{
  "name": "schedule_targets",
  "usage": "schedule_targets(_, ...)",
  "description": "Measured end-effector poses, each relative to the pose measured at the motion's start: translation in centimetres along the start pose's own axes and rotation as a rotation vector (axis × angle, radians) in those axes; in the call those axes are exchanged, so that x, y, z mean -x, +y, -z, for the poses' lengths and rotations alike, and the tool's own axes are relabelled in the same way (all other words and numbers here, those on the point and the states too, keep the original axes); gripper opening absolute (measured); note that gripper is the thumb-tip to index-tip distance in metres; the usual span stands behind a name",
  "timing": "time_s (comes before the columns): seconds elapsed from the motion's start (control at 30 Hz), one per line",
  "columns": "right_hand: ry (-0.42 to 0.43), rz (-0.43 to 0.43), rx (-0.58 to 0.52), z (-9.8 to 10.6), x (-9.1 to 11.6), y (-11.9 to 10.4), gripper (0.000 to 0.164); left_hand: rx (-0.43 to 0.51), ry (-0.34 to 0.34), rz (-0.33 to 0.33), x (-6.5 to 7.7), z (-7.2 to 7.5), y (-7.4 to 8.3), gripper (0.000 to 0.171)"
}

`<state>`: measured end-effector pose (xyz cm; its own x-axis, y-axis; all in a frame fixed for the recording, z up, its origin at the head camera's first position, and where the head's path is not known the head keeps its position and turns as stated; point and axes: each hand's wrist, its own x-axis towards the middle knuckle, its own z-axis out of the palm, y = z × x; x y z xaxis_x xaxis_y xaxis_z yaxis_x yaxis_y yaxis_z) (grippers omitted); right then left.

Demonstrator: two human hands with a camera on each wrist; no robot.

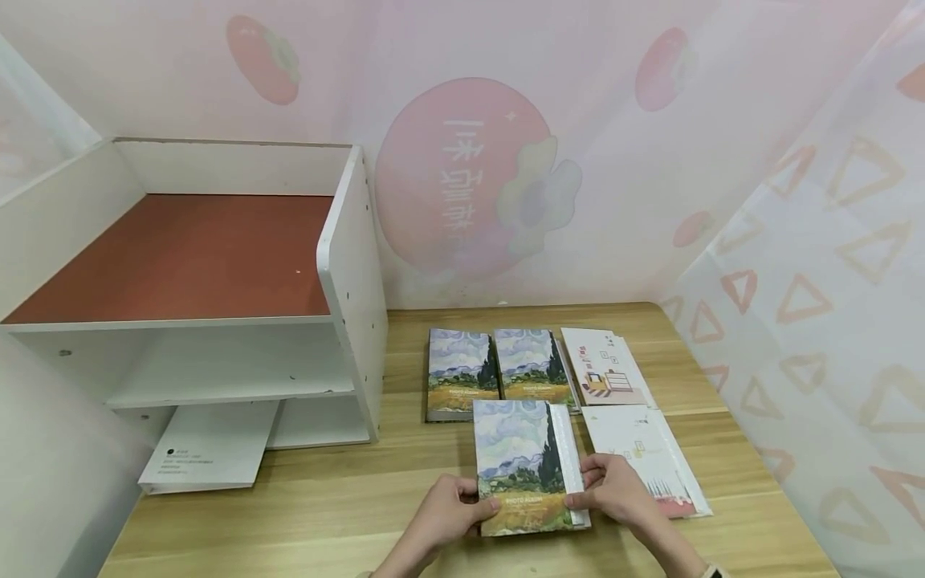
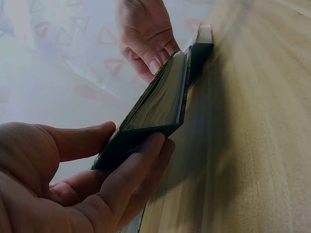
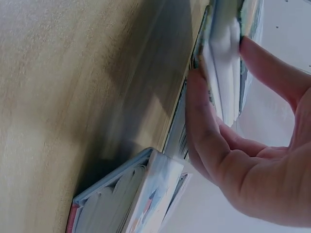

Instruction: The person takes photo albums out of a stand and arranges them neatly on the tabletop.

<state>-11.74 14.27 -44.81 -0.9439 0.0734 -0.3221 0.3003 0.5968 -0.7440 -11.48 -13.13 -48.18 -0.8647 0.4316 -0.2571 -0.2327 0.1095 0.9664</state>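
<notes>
A photo album (image 1: 515, 457) with a landscape painting on its cover is held between both hands, close over the table. My left hand (image 1: 450, 510) pinches its left edge near the lower corner, thumb on the cover. On the opposite edge my right hand (image 1: 617, 491) grips the album, thumb on the front and fingers underneath. The left wrist view shows the album's pages (image 2: 160, 104) slightly fanned between dark covers. In the right wrist view the fingers (image 3: 206, 126) reach under the album (image 3: 226, 63).
Behind lie two matching albums (image 1: 462, 371) (image 1: 531, 365) side by side. To the right are two white illustrated albums (image 1: 605, 371) (image 1: 636, 449), one before the other. A white shelf unit (image 1: 354, 321) with a red-brown top panel stands left, a white album (image 1: 209, 449) jutting from its lowest compartment.
</notes>
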Motion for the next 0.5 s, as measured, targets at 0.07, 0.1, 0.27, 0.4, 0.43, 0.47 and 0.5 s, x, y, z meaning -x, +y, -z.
schedule_targets(0.07,0.013,-0.005,0.032,-0.09,-0.03,0.12,0.064,-0.02,0.001,-0.009,-0.05,-0.05,-0.13,0.047)
schedule_targets(0.1,0.014,-0.007,0.045,-0.11,-0.03,0.18,0.064,-0.026,-0.001,-0.009,-0.07,-0.06,-0.19,0.047)
schedule_targets(0.27,0.022,0.005,0.067,-0.06,0.06,0.44,0.062,-0.021,-0.011,0.006,-0.19,-0.06,-0.43,0.05)
schedule_targets(0.4,0.039,0.039,0.088,0.16,0.15,0.36,0.058,-0.017,-0.006,0.036,-0.25,-0.14,-0.4,0.052)
schedule_targets(0.43,0.044,0.042,0.093,0.21,0.17,0.3,0.057,-0.015,-0.005,0.044,-0.28,-0.2,-0.37,0.052)
schedule_targets(0.47,0.048,0.042,0.095,0.27,0.19,0.23,0.056,-0.015,-0.004,0.05,-0.32,-0.27,-0.36,0.052)
schedule_targets(0.5,0.052,0.041,0.095,0.33,0.24,0.14,0.056,-0.017,-0.003,0.054,-0.37,-0.33,-0.34,0.052)
